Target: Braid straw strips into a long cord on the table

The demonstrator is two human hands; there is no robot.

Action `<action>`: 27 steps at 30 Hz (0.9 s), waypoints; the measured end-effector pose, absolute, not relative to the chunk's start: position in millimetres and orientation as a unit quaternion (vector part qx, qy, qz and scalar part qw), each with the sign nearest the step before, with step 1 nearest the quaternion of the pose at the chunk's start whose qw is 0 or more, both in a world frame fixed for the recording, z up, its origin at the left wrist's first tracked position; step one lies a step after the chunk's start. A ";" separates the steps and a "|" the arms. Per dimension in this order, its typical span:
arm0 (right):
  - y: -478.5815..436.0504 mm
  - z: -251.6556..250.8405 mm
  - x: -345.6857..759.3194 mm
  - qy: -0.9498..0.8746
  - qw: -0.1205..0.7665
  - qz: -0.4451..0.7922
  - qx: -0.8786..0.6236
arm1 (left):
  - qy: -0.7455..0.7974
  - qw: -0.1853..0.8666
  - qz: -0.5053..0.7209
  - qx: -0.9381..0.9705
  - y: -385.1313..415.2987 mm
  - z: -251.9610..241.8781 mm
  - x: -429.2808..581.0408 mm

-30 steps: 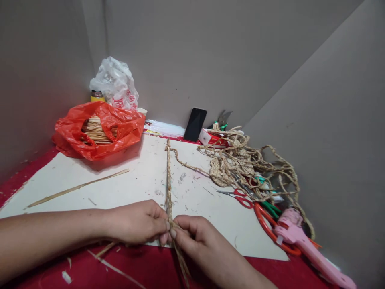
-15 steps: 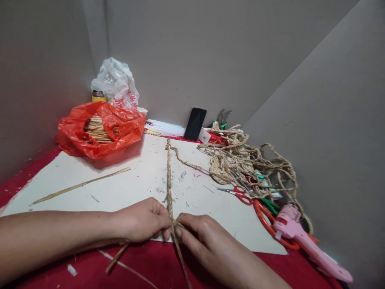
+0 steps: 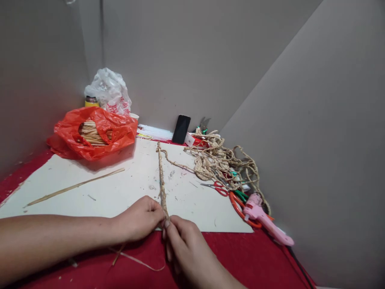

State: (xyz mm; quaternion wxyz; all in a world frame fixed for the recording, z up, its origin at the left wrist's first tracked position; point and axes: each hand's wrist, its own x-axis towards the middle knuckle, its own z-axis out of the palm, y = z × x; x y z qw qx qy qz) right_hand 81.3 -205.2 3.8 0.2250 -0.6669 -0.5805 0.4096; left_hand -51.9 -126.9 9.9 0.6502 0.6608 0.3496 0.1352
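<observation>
A braided straw cord (image 3: 161, 176) runs from the middle of the white board down to its front edge, where both hands meet on it. My left hand (image 3: 144, 216) pinches the near end of the braid from the left. From the right, my right hand (image 3: 185, 239) closes thumb and fingers on the same spot; the strands inside the grip are mostly hidden. A loose straw strip (image 3: 118, 255) pokes out below my left wrist. On the board to the left lies a single long straw strip (image 3: 75, 186).
A red plastic bag (image 3: 120, 132) of straw stands at the back left, by a white bag (image 3: 108, 86). A phone (image 3: 181, 129) leans on the back wall. To the right are tangled braided cord (image 3: 221, 156), red-handled scissors (image 3: 221, 188) and a pink glue gun (image 3: 264, 220).
The view has turned to the right. My right hand has come in closer to my left, gripping the braid's end; the long strand that trailed down between the hands no longer shows.
</observation>
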 end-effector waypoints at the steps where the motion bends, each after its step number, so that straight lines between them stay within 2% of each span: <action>1: -205.5 6.5 80.9 -0.640 0.187 0.319 -0.673 | 0.353 0.645 0.138 0.663 -127.6 9.0 -51.9; 3: -206.1 10.3 78.9 -0.718 0.095 0.164 -0.670 | 0.367 0.631 0.140 0.669 -128.7 6.7 -51.9; 5: -208.4 10.0 74.3 -0.748 0.005 0.074 -0.659 | 0.380 0.618 0.137 0.675 -129.4 4.1 -51.6; 7: -213.6 7.0 69.0 -0.777 -0.050 0.026 -0.627 | 0.387 0.611 0.136 0.677 -129.6 1.6 -51.3; 9: -221.0 6.3 67.5 -0.824 -0.055 0.027 -0.563 | 0.384 0.616 0.129 0.675 -129.4 0.2 -51.5; 10: -224.5 8.4 69.5 -0.848 -0.033 0.055 -0.527 | 0.381 0.621 0.126 0.673 -129.3 -0.1 -51.7; 12: -228.2 17.6 79.4 -0.858 0.068 0.123 -0.495 | 0.372 0.633 0.127 0.667 -129.2 0.1 -52.4; 15: -220.7 33.8 101.6 -0.725 0.279 0.151 -0.611 | 0.348 0.649 0.132 0.664 -129.7 1.4 -52.8; 17: -209.2 36.0 112.1 -0.637 0.344 0.243 -0.645 | 0.323 0.668 0.131 0.657 -130.3 2.0 -52.3; 21: -188.4 18.5 114.8 -0.539 0.284 0.553 -0.568 | 0.258 0.704 0.125 0.650 -129.7 1.3 -51.6; 27: -177.9 5.7 114.2 -0.511 0.258 0.622 -0.535 | 0.292 0.579 0.081 0.757 -122.4 5.2 -57.0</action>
